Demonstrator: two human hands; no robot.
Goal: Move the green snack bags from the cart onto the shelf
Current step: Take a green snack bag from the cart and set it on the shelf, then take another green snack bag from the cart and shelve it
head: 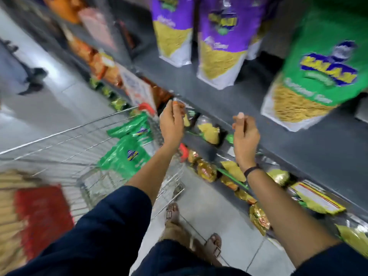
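Observation:
Two green snack bags lie in the wire cart (59, 144), one (129, 128) nearer the shelf and one (125, 158) nearer me. A third green snack bag (318, 76) stands upright on the grey shelf (258, 108) at the right. My left hand (172, 124) hovers above the cart's right rim, fingers loosely curled, holding nothing. My right hand (246, 136) hangs in front of the shelf edge, also loosely curled and empty. The whole view is motion-blurred.
Two purple snack bags (173, 30) (223, 40) stand on the shelf left of the green one. Lower shelves hold yellow and gold packets (209, 132). A red and tan pack (39, 216) lies at the cart's near end. My sandalled feet (173, 214) stand on grey floor.

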